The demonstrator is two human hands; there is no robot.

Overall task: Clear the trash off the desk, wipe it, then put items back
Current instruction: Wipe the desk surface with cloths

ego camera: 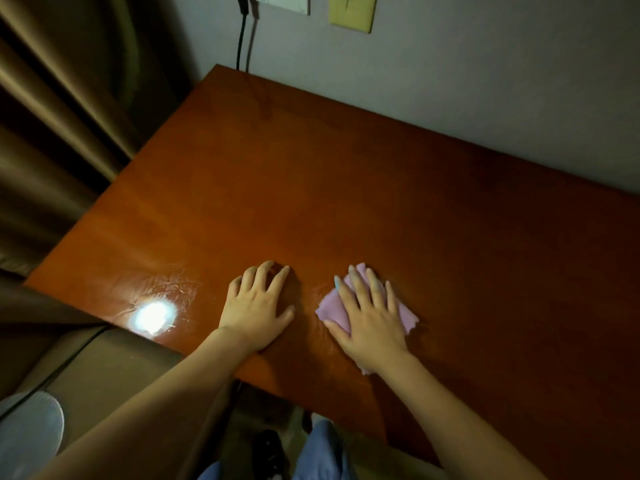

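Observation:
A reddish-brown wooden desk (346,188) fills the middle of the head view, its top bare. My right hand (370,317) lies flat, fingers spread, pressing a small pink cloth (332,306) onto the desk near the front edge. The cloth shows at both sides of the palm and below the wrist. My left hand (258,306) rests flat on the bare desk just left of it, fingers apart, holding nothing. No trash or other items show on the desk.
Brown curtains (59,133) hang at the left. A black cable (240,39) runs down the grey wall from a socket behind the desk's far corner. A bright lamp glare (152,317) sits on the front left of the desk. A chair arm (104,368) is below left.

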